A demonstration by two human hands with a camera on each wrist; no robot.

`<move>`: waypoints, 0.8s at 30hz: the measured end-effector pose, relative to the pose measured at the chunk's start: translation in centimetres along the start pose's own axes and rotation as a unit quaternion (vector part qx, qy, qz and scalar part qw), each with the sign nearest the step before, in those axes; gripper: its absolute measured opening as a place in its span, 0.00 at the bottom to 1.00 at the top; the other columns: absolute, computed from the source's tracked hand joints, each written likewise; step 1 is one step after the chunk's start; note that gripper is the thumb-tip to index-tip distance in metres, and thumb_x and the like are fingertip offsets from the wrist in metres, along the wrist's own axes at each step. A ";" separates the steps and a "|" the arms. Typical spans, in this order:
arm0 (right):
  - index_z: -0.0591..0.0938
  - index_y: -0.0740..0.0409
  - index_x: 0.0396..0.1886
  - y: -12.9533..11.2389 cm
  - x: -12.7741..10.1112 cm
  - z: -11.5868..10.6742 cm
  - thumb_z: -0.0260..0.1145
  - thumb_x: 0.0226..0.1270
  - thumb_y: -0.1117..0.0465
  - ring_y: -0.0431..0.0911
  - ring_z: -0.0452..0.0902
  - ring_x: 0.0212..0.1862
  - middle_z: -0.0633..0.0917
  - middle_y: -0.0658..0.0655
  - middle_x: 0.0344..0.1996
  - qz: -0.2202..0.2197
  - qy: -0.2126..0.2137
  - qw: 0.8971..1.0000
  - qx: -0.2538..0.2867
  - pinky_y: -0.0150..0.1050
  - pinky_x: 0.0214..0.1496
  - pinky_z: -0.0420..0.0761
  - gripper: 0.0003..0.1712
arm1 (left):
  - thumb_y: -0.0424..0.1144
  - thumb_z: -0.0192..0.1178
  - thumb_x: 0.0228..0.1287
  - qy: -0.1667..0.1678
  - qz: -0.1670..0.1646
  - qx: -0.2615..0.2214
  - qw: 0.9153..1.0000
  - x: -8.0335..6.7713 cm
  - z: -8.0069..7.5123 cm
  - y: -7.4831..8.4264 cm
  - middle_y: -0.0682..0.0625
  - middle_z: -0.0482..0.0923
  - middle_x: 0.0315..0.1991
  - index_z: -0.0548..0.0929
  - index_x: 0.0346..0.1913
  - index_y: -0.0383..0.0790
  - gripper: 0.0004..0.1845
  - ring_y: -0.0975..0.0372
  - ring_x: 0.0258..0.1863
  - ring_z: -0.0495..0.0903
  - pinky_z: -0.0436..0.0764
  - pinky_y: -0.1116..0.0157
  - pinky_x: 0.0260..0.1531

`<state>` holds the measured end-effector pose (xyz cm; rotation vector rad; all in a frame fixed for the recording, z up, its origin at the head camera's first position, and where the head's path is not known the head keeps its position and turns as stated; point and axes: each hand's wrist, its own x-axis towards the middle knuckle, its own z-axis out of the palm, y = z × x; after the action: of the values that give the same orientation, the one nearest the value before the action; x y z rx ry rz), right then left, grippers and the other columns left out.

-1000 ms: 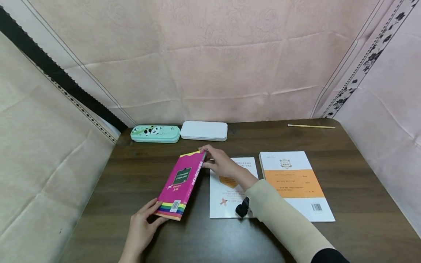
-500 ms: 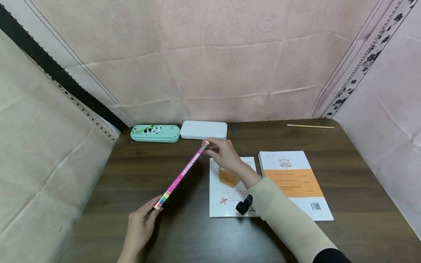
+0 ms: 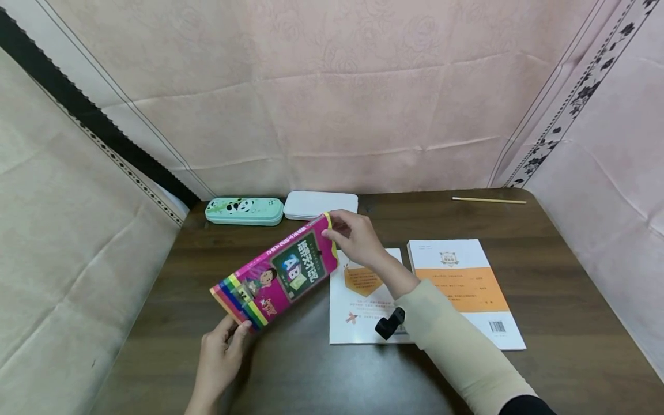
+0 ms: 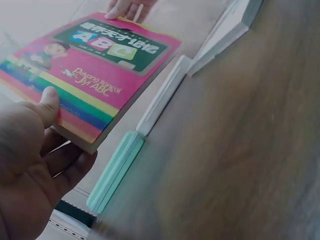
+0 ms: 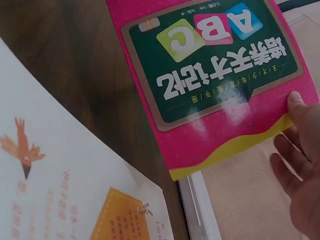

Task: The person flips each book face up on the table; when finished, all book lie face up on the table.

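A pink book [image 3: 280, 271] with a rainbow band and a green chalkboard picture is held tilted above the table between both hands. My left hand [image 3: 220, 354] grips its lower left end, thumb on the front cover and fingers behind, as the left wrist view shows. At the upper right end, my right hand [image 3: 358, 239] pinches the yellow-edged side, with its thumb [image 5: 296, 102] on the cover. Under the right forearm lies a white book [image 3: 358, 314] with an orange hexagon, partly covered by the arm. Beside it rests a thicker white book [image 3: 464, 288] with an orange band.
Along the back edge of the wooden table [image 3: 290, 380] stand a mint panda pencil case [image 3: 244, 211] and a white case [image 3: 320, 203]. A thin pale stick [image 3: 489, 200] lies at the back right. Pale cloth [image 3: 332, 104] hangs around the table.
The pink book has been turned over between the hands: its back cover showed first, then its spine edge-on, and now its front cover. The right hand has risen slightly.
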<state>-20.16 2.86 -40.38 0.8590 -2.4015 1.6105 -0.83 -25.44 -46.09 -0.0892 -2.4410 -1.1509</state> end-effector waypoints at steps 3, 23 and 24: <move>0.80 0.57 0.59 0.1 -0.1 0.0 0.70 0.70 0.60 0.43 0.80 0.43 0.85 0.51 0.44 0.035 -0.010 0.999 0.023 0.35 0.48 0.84 0.20 | 0.25 0.60 0.70 -0.020 -0.025 -0.048 0.998 0.0 0.0 0.3 0.47 0.87 0.30 0.84 0.45 0.31 0.06 0.66 0.19 0.77 0.74 0.72 0.16; 0.85 0.54 0.53 2.6 -0.8 1.7 0.71 0.70 0.58 0.45 0.79 0.38 0.85 0.51 0.39 0.150 0.022 0.988 0.038 0.34 0.37 0.84 0.14 | 0.28 0.63 0.70 -0.068 -0.146 -0.214 0.964 1.9 0.0 1.5 0.30 0.81 0.54 0.72 0.66 0.27 0.24 0.63 0.46 0.87 0.85 0.65 0.44; 0.85 0.54 0.53 2.8 -0.8 1.8 0.70 0.70 0.58 0.45 0.80 0.38 0.85 0.50 0.39 0.153 0.020 0.987 0.037 0.34 0.38 0.84 0.15 | 0.27 0.63 0.69 -0.069 -0.148 -0.215 0.963 2.0 0.0 1.5 0.29 0.81 0.54 0.71 0.67 0.28 0.25 0.63 0.46 0.87 0.85 0.65 0.44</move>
<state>-20.58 2.36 -43.74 0.4779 -2.5573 1.8109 -2.26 -24.71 -44.22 0.0700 -2.3289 -1.8535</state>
